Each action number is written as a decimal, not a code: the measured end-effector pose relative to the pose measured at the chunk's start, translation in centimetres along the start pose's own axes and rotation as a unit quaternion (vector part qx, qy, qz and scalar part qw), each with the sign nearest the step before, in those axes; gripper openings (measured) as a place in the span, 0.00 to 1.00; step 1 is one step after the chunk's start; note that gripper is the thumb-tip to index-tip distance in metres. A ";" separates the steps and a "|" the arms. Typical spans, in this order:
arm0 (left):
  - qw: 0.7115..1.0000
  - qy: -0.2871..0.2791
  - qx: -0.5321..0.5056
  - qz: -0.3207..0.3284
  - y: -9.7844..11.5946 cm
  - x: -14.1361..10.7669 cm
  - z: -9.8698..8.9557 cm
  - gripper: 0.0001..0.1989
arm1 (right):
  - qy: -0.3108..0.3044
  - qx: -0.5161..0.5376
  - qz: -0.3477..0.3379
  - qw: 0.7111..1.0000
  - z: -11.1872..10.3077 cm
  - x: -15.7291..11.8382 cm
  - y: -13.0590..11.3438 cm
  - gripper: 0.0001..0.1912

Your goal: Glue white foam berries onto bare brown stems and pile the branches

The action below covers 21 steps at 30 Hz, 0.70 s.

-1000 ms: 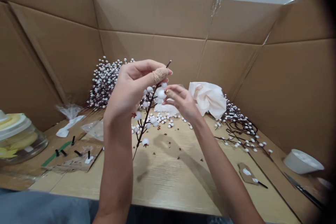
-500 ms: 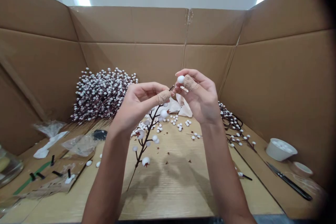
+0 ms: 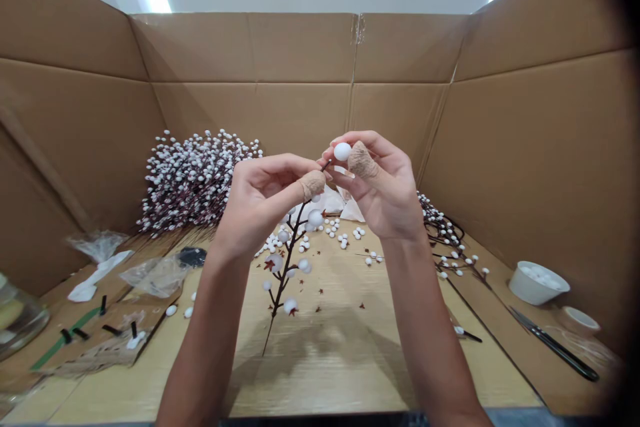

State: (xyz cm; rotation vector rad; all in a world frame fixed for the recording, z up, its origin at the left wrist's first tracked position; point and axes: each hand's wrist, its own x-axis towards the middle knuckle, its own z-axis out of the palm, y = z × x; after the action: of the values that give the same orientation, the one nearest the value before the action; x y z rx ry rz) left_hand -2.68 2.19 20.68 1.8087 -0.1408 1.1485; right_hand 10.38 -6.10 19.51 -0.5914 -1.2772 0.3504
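My left hand [image 3: 280, 190] pinches the upper end of a dark branch [image 3: 286, 263], which hangs at a slant with white balls along it, some carrying reddish-brown star pieces. In my right hand [image 3: 383, 180], thumb and fingers hold a white ball [image 3: 343, 151] close above the branch's tip. A small gap seems to lie between ball and tip. Both thumbs are wrapped in tan tape. Behind the branch, loose white balls in small clusters [image 3: 331, 228] lie on the table [image 3: 350, 347], with small brown stars [image 3: 321, 291] scattered nearer.
A big bundle of white-berried stems [image 3: 195, 180] stands at the back left. More stems [image 3: 453, 247] lie right. A white bowl of balls [image 3: 539, 282], a tape roll [image 3: 580, 320] and a knife [image 3: 555, 345] are far right. Plastic bags [image 3: 155, 273] lie left; cardboard walls [image 3: 300, 53] surround the table.
The hanging branch has swung slightly right and stands a little more upright. The white ball in my right hand has shifted slightly left, and more of it shows.
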 end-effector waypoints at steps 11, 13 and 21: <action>1.000 0.012 0.017 -0.020 0.2 -0.2 -0.2 0.02 | 0.016 -0.040 0.019 0.999 0.4 -0.1 0.3 0.11; 0.999 0.019 0.023 -0.018 0.3 -0.2 -0.1 0.03 | 0.016 -0.037 0.019 0.999 0.5 -0.1 0.4 0.11; 0.999 0.024 0.046 -0.009 0.4 -0.2 0.1 0.01 | 0.027 -0.032 0.026 0.999 0.8 -0.2 0.5 0.11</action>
State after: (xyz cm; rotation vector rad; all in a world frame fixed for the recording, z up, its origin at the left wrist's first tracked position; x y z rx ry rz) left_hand -2.93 1.78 20.82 1.8570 -0.0443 1.2033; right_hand 9.64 -5.65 19.24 -0.6864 -1.2255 0.3352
